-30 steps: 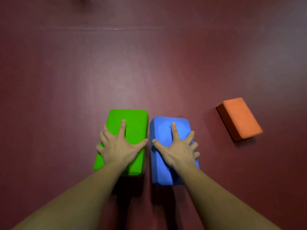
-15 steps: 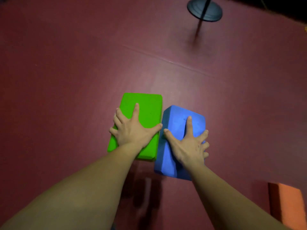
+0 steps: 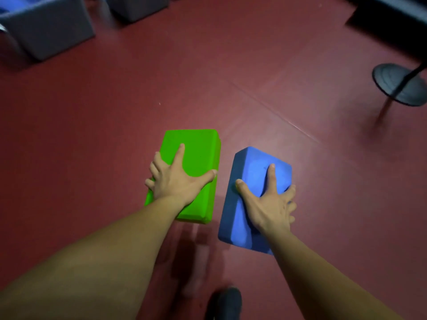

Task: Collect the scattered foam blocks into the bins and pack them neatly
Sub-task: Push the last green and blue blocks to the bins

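Our left hand (image 3: 176, 181) was spread wide over the green block (image 3: 196, 144), thumb on its right edge, outer fingers hooked over its left. Our right hand (image 3: 268, 204) clamped the blue block (image 3: 251, 160) likewise. The blocks hung side by side, slightly apart, seemingly carried above the floor (image 3: 92, 135). The grey bins (image 3: 50, 31) stood far left. Next we had to carry both there and lower them in squarely.

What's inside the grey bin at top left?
A blue shape shows inside the grey bin, above its near wall at the picture's corner. The wall and the picture's edge hide the rest.
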The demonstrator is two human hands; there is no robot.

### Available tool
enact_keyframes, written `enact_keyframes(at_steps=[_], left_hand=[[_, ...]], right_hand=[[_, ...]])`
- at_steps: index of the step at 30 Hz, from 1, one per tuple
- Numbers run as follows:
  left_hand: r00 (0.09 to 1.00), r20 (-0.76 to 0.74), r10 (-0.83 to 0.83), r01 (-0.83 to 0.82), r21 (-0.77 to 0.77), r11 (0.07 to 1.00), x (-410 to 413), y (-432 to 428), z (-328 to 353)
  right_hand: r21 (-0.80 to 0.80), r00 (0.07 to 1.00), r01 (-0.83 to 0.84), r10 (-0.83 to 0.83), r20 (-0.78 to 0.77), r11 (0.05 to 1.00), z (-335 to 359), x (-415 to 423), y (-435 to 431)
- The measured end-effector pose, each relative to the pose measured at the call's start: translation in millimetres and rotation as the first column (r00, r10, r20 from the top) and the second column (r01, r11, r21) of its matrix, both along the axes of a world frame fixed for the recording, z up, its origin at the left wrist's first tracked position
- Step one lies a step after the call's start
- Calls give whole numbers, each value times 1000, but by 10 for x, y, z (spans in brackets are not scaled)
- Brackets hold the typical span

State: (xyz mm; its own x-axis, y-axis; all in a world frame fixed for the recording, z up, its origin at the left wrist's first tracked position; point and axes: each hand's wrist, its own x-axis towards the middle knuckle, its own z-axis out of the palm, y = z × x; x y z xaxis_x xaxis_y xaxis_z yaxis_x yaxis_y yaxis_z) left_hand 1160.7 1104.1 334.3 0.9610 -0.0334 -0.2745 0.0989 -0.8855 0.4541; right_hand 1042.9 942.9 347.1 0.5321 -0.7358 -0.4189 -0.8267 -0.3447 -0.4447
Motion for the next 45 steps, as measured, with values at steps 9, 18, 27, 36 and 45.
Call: enact_keyframes(at_steps=[9, 18, 27, 36, 45], left_hand=[[971, 75, 228, -229, 6, 973, 2105, 745, 147], [902, 68, 426, -427, 3, 904, 3626, 1607, 299], [818, 42, 573, -574, 16, 819, 5291, 2836, -165], [799, -2, 602, -599, 89, 796, 6797, 3735, -205], [804, -22, 595, -594, 32, 804, 8879, 3823, -129]], right_hand=[[6, 962, -266, 265, 69, 964, -18, 2625, 596], [-34, 877, -477, 478, 45, 878, 74, 4493, 1249], [-4, 794, -607, 606, 54, 795, -429, 6407, 2455], [23, 752, -659, 659, 4, 752, -393, 8138, 3317], [51, 780, -626, 626, 19, 778, -404, 10148, 3503]])
